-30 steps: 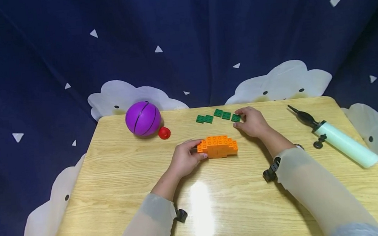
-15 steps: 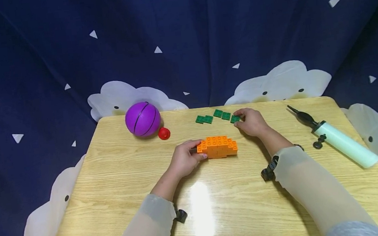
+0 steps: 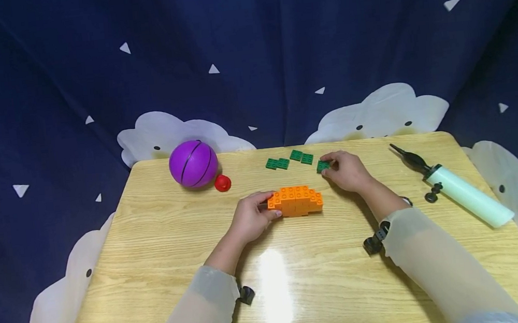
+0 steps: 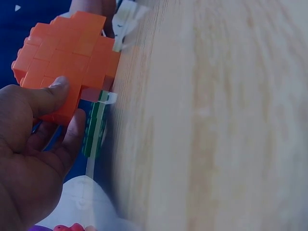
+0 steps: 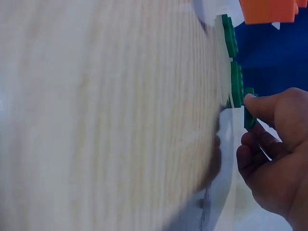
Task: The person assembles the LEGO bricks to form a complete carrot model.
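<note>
My left hand (image 3: 249, 219) grips the left end of an orange toy-brick build (image 3: 294, 202), which has stepped ends and studs on top. In the left wrist view the thumb lies on the build's (image 4: 62, 53) flat side, with fingers curled under it. At the far side of the table my right hand (image 3: 347, 171) pinches a thin green toy brick (image 3: 322, 166) between thumb and fingers. The right wrist view shows that brick (image 5: 249, 115) partly hidden by the fingers. Several more green bricks (image 3: 306, 158) lie just left of the right hand.
A purple ball (image 3: 193, 163) and a small red hat-shaped piece (image 3: 222, 183) are at the back left of the wooden table (image 3: 165, 253). On the right lie a hand pump (image 3: 470, 195) and a small black piece (image 3: 433, 193). A dark blue curtain (image 3: 248, 53) hangs behind.
The right hand has drawn its green brick slightly toward me, widening the gap to the other green bricks. The left hand and orange build stay put; the head view has shifted a little.
</note>
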Available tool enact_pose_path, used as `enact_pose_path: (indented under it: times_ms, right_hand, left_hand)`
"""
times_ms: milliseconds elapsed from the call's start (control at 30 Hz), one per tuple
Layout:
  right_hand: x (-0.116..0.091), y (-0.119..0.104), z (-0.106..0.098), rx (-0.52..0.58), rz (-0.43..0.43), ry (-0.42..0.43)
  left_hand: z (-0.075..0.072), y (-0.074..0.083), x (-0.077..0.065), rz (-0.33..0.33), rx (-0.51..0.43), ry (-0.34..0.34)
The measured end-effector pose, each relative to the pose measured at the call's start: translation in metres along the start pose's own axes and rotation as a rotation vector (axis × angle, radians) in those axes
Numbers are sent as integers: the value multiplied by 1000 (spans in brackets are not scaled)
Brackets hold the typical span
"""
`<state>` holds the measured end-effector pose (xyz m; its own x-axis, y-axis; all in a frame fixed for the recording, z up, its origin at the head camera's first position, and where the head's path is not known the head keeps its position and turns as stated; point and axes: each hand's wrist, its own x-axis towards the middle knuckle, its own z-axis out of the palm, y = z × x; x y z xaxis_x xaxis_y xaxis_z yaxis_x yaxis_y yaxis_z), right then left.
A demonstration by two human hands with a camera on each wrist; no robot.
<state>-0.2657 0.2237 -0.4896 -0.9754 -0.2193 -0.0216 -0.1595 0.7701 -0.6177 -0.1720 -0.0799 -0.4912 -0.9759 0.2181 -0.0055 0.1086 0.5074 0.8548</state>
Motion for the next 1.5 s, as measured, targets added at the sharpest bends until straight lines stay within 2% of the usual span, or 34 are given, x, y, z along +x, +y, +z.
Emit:
enact_pose_path:
  times_ms: [400,867,1500]
  right_hand:
    - [-20,-17,-6,46,-18,12]
    - [-39,-29,-14,67,-171,33]
    - [-68,-62,-23,145,-262,-1]
  left_hand:
    - [-1,1,0,2,4,4]
    - [-1,2,0,8,23,-4]
    - [-1,3,0,8,31,-2]
